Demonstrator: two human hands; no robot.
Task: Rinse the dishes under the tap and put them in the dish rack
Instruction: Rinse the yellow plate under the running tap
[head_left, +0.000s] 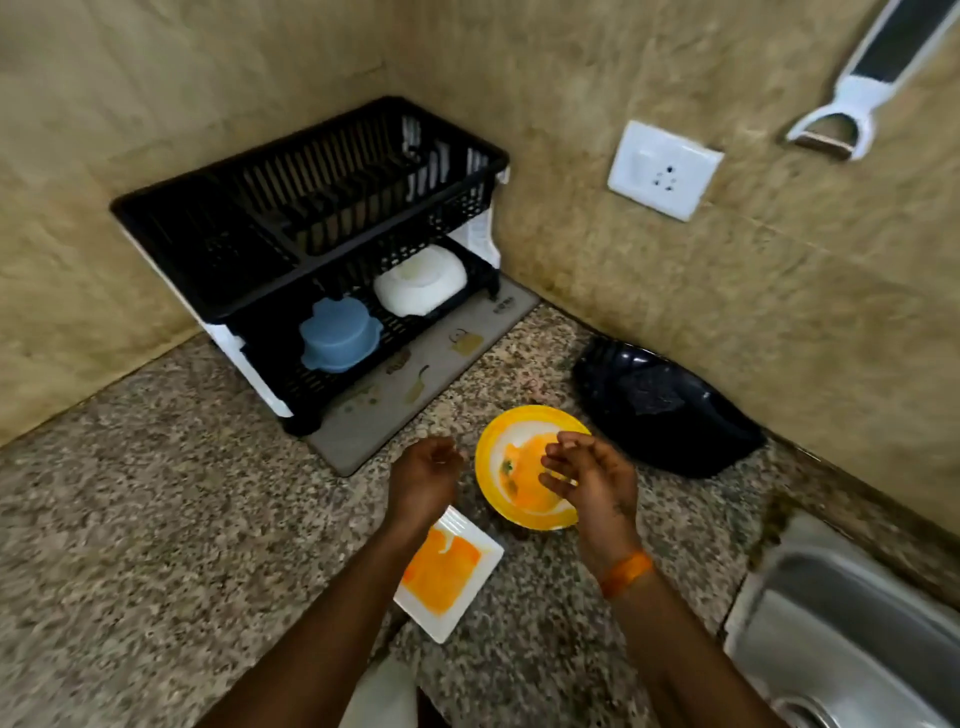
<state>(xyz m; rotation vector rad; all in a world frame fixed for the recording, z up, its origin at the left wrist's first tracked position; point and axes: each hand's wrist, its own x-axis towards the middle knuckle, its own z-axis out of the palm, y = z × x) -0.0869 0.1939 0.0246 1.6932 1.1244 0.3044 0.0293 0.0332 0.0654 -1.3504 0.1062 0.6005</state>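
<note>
- Hovering over the worktop (156, 519), both hands empty: left hand (423, 478) loosely curled with fingers half open, right hand (587, 480) open with fingers spread just above the yellow plate (493, 441). Neither grips anything; whether the right fingertips touch the plate I cannot tell.
- Yellow plate lies flat on the worktop, round, smeared with orange sauce and a few dark green bits in its pale centre. Looks like light, stiff plastic or melamine; greasy film likely makes it slippery. Best hold, I judge: pinch the clean rim at the near-right edge, thumb on top.
- White square plate (449, 571) lies nearer the person, partly under the left forearm, coated orange across most of its face. Probably ceramic, heavier and breakable; take it by a clean corner.
- Black dish (670, 410) sits by the wall, right of the yellow plate; contents unclear.
- Dish rack (311, 218) stands in the corner on a drying mat (415, 384): upper tier shows no dishes, lower tier holds a blue lidded container (337, 335) and a white container (421, 280), both upturned or closed.
- Sink (857, 623) at far right, well apart from the rack; tap not in view.
</note>
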